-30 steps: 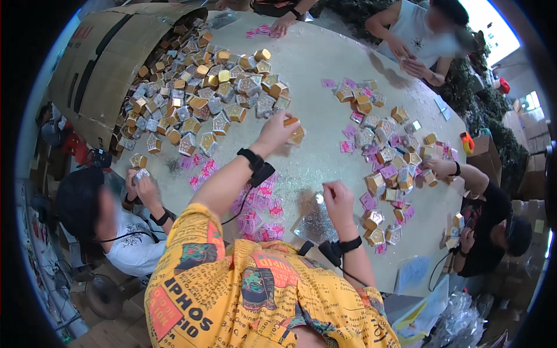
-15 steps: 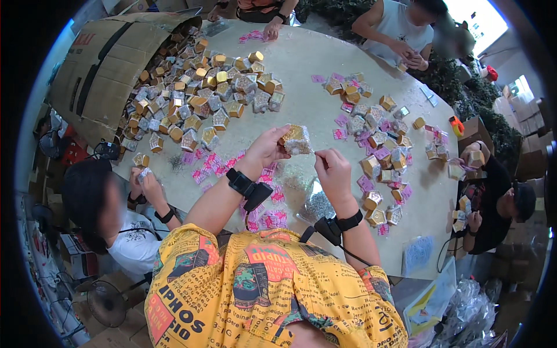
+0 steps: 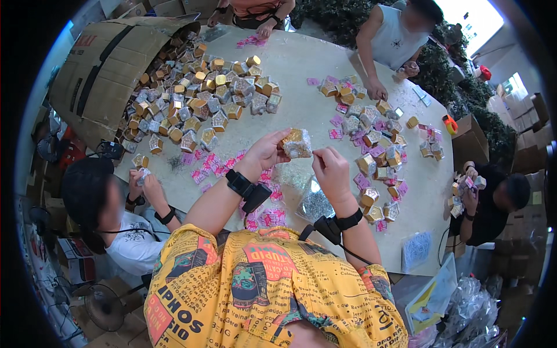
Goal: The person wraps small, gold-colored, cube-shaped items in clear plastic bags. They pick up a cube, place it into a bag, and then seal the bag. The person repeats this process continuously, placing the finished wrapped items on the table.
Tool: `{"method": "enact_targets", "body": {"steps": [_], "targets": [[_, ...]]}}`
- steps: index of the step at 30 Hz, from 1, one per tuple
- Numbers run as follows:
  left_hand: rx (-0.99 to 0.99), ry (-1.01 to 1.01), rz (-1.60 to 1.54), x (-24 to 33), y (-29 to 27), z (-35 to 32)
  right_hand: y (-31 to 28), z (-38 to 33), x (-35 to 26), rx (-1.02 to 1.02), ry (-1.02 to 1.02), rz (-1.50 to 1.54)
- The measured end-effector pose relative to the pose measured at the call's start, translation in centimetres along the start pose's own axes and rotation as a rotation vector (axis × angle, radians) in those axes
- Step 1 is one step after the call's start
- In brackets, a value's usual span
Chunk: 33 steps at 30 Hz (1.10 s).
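My left hand (image 3: pixel 264 153) holds a small glittery gold box (image 3: pixel 296 143) up over the round pale table (image 3: pixel 301 64). My right hand (image 3: pixel 331 169) is right beside the box, its thumb and fingertips pinched at the box's right edge. Both wrists wear black bands. Below my hands lies a clear bag of tiny silver bits (image 3: pixel 314 204) among pink paper tags (image 3: pixel 270 217).
A big heap of gold and silver boxes (image 3: pixel 200 98) spills from an open cardboard carton (image 3: pixel 98 75) at the left. More boxes and pink tags (image 3: pixel 377 139) lie at the right. Several other people sit around the table, one close at my left (image 3: pixel 110 214).
My left hand drew back from the heap with a gold box and brought it close. My right hand rose from the bag to meet the box.
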<state>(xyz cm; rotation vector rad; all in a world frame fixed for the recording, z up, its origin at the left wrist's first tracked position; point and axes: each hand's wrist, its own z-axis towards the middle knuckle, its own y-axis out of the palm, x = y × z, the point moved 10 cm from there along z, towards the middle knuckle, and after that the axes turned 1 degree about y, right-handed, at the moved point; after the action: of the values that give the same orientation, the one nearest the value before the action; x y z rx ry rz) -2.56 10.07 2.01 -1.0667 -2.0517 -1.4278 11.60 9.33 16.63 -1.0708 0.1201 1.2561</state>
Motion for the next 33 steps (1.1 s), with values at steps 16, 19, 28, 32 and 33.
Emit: {"method": "enact_targets", "body": {"steps": [16, 19, 28, 32, 33], "targets": [[-0.001, 0.108, 0.073, 0.1, -1.2, 0.8, 1.0, -0.8, -1.3, -0.101, -0.086, -0.239], [0.107, 0.149, 0.158, 0.5, -1.2, 0.5, 1.0, -0.9, -0.3, -0.114, -0.026, -0.155], [-0.005, 0.032, 0.085, -1.1, 1.6, -0.9, 2.7, -3.5, 5.9, -0.167, 0.586, 1.029], [-0.051, -0.058, 0.075, -3.4, 1.2, -0.4, 4.5, -5.2, 7.9, -0.235, 0.669, 0.990], [-0.036, -0.076, 0.087, -3.9, 1.5, -0.4, 4.6, -5.5, 8.4, -0.212, 0.663, 0.989]]}}
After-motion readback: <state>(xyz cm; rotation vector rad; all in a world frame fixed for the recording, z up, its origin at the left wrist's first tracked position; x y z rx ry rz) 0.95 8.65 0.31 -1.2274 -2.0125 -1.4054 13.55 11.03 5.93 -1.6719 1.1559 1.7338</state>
